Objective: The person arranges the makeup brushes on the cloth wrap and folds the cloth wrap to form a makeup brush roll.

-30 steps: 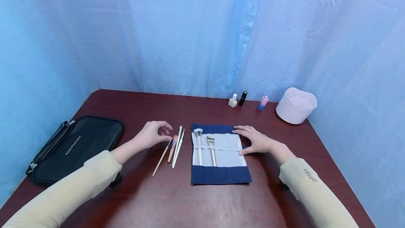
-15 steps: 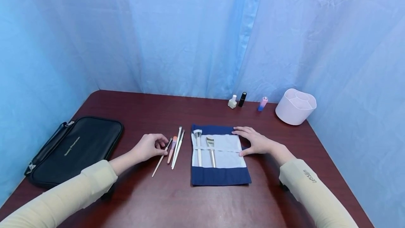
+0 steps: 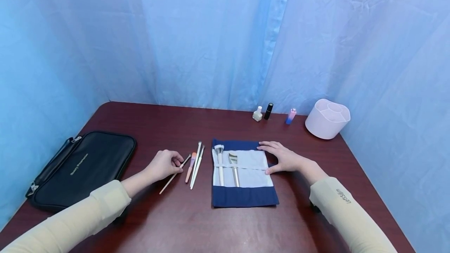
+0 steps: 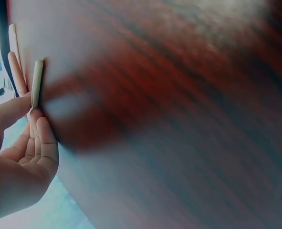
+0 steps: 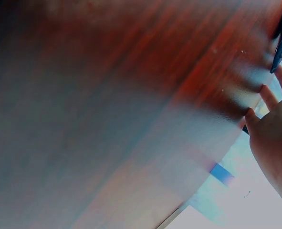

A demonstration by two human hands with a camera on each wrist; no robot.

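My left hand (image 3: pixel 164 165) pinches a thin makeup brush (image 3: pixel 167 184) between thumb and fingers, near its dark tip. In the left wrist view the brush's pale handle (image 4: pixel 37 82) sticks out past the thumb. Just right of it lie a short orange-pink brush (image 3: pixel 190 168) and two slim white brushes (image 3: pixel 197 171). A navy brush roll (image 3: pixel 245 197) with a white lining is spread open at centre. Tucked under its strap are a white-handled fluffy brush (image 3: pixel 220 167) and a flat-headed brush (image 3: pixel 235 173). My right hand (image 3: pixel 283 158) rests on the roll's right edge, fingers spread.
A black zip case (image 3: pixel 84 167) lies at left, by my left sleeve. Along the back stand a nail polish bottle (image 3: pixel 258 114), a black tube (image 3: pixel 268 111) and a pink-blue tube (image 3: pixel 291 116). A white divided holder (image 3: pixel 325 122) is at back right. Curtains border the table.
My left hand has come down onto the thin brush, moved slightly left and now pinches it. The brush's handle end has swung left. My right hand stays on the roll's edge.
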